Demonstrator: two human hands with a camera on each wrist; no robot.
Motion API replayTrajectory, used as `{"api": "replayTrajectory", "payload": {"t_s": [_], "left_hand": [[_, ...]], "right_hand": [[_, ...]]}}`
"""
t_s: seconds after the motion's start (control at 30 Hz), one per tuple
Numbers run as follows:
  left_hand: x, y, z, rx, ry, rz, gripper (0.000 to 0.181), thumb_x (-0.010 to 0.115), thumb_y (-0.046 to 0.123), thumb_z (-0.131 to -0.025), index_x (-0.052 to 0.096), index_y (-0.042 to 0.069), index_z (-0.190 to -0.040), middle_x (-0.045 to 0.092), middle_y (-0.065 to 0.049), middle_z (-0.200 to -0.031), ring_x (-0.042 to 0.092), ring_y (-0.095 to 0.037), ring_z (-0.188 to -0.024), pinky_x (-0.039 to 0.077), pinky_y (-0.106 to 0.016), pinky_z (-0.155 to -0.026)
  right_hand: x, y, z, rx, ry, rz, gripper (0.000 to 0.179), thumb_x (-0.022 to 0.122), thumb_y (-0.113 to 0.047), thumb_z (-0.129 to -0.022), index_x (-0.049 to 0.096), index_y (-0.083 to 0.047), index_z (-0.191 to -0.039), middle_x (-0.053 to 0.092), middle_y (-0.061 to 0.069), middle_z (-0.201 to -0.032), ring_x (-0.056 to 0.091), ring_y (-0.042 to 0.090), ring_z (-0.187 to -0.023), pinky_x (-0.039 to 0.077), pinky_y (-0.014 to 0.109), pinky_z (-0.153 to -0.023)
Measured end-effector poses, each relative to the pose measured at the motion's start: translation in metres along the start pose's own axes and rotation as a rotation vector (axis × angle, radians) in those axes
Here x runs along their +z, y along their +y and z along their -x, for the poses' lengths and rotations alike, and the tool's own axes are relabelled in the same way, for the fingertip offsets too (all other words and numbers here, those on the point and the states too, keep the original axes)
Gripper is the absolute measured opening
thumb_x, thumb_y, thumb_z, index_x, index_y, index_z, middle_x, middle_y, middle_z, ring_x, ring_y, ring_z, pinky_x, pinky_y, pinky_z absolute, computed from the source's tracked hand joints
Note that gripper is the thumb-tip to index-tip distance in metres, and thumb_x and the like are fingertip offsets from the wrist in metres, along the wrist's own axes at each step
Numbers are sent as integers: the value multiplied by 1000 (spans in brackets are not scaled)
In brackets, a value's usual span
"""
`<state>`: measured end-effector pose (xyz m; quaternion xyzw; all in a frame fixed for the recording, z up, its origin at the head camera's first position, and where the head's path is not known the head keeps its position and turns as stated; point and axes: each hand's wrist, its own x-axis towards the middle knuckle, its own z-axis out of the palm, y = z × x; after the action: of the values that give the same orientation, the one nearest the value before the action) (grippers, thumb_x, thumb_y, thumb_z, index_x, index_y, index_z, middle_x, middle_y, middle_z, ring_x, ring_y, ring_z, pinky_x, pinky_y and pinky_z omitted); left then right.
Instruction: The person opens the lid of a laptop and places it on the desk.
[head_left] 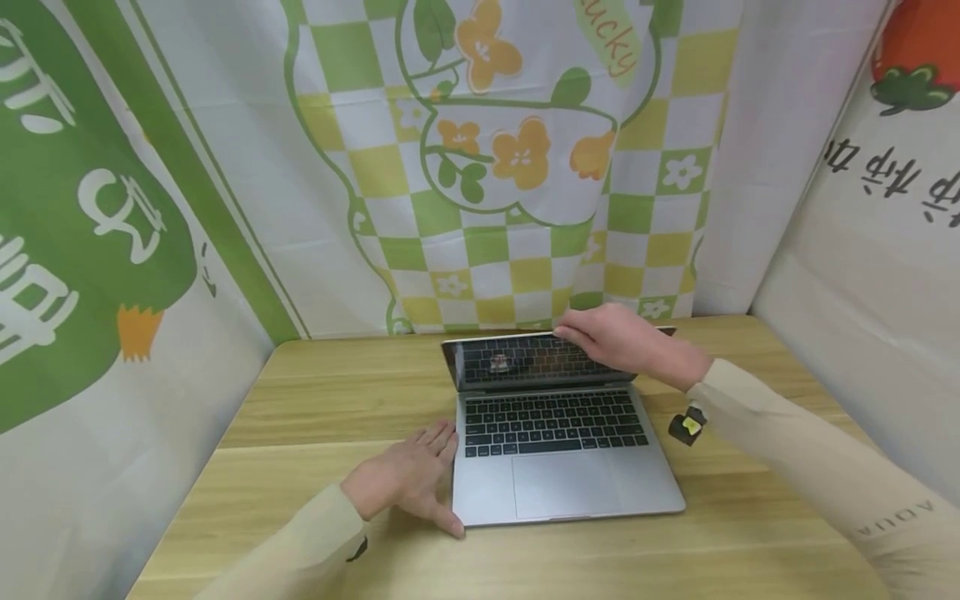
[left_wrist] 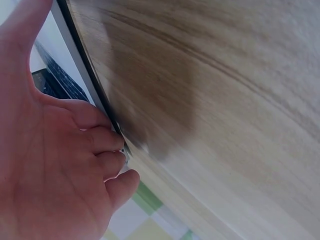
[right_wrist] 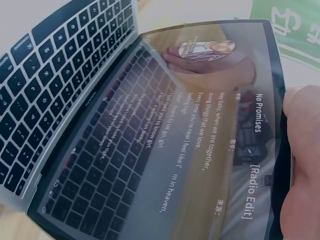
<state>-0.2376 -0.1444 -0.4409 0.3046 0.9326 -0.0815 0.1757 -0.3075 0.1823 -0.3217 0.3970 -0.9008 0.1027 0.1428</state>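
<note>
A silver laptop (head_left: 566, 483) with black keys lies on the wooden table, its lid raised and tilted. My right hand (head_left: 618, 337) grips the top edge of the laptop's screen (head_left: 517, 358), right of the middle. In the right wrist view the screen (right_wrist: 200, 130) shows lines of white text and reflects the keyboard. My left hand (head_left: 416, 475) rests against the left side of the laptop base, thumb near the front corner. Seen from the left wrist, its fingers (left_wrist: 107, 140) touch the base's edge and are slightly bent.
The wooden table (head_left: 322, 400) extends on both sides of the laptop. Behind it hangs a green and yellow checked curtain (head_left: 525, 275), with printed fabric at the left and right. A small dark device (head_left: 686, 427) sits at the right wrist.
</note>
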Motion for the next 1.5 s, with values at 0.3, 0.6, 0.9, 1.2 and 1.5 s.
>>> {"api": "replayTrajectory", "payload": {"t_s": [0.3,0.6,0.9,1.2,1.5], "left_hand": [[1,0,0,5,-3,-15,138,53,93,-59,19,0,-155,12,-19,-164,13,-32,-153,19,-45,-124],[-3,1,0,-6,-11,-7,139,55,93,-58,19,0,-155,10,-19,-164,11,-33,-153,19,-44,-124],[-3,1,-1,-13,-21,9,139,56,92,-58,18,0,-155,10,-19,-164,11,-32,-153,18,-44,-124],[-7,2,-1,-15,-33,3,139,57,91,-58,17,0,-155,9,-19,-164,10,-32,-153,18,-43,-124],[-7,3,-2,-26,-40,-7,139,58,91,-58,19,0,-155,11,-18,-164,10,-32,-153,19,-42,-124]], "right_hand": [[-2,7,-7,37,-25,-42,19,52,-25,-102,59,-17,-87,43,-7,-57,33,4,-45,39,23,-53],[-5,14,-21,77,-38,-64,25,49,-28,-104,59,-13,-86,41,-4,-58,32,7,-46,38,26,-55],[-6,24,-29,159,-73,-109,32,46,-34,-104,57,-15,-81,40,-3,-59,33,10,-49,38,29,-56],[-9,34,-36,229,-75,-121,41,51,-39,-101,58,-13,-71,41,-3,-57,34,13,-49,37,31,-57],[-12,44,-40,345,-114,-122,46,49,-51,-99,61,-14,-74,39,-2,-57,31,14,-50,35,31,-55]]}}
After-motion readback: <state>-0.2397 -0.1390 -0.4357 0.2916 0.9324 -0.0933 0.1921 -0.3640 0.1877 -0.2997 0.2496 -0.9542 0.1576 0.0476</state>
